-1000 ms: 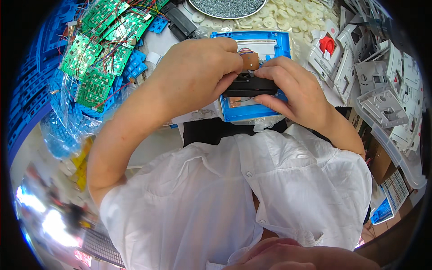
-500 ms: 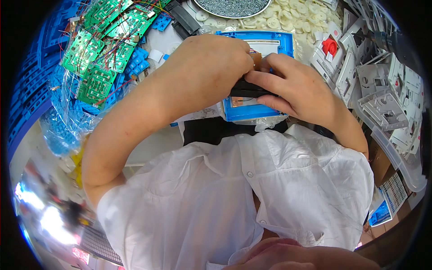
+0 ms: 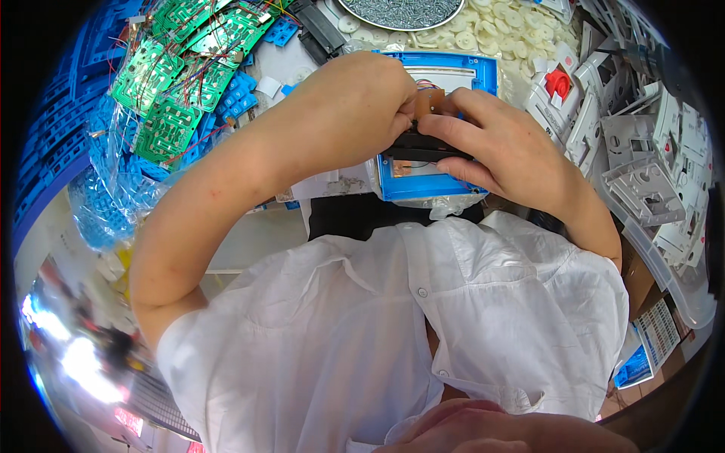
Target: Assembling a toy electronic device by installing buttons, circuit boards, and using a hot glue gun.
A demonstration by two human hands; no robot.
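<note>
A long black plastic part (image 3: 430,147) lies across a blue rectangular plastic frame (image 3: 423,187). My right hand (image 3: 502,143) grips the black part, thumb on the near side and fingers on the far side. Against its far side stands a small brown circuit board (image 3: 429,101) with thin wires behind it. My left hand (image 3: 374,94) is closed in a pinch at the black part's left end, beside the board. Whatever sits between those fingertips is hidden by the hand.
Green circuit boards with wires (image 3: 170,124) are heaped at left over blue plastic parts (image 3: 240,94). A round tray of small screws (image 3: 404,11) and whitish plastic discs (image 3: 498,34) lie at the back. White plastic housings (image 3: 642,158) fill a clear bin (image 3: 691,298) at right.
My left hand has shifted slightly left from the brown board, and more of the board shows. My right hand keeps its grip on the black plastic part. The view has shifted a little.
</note>
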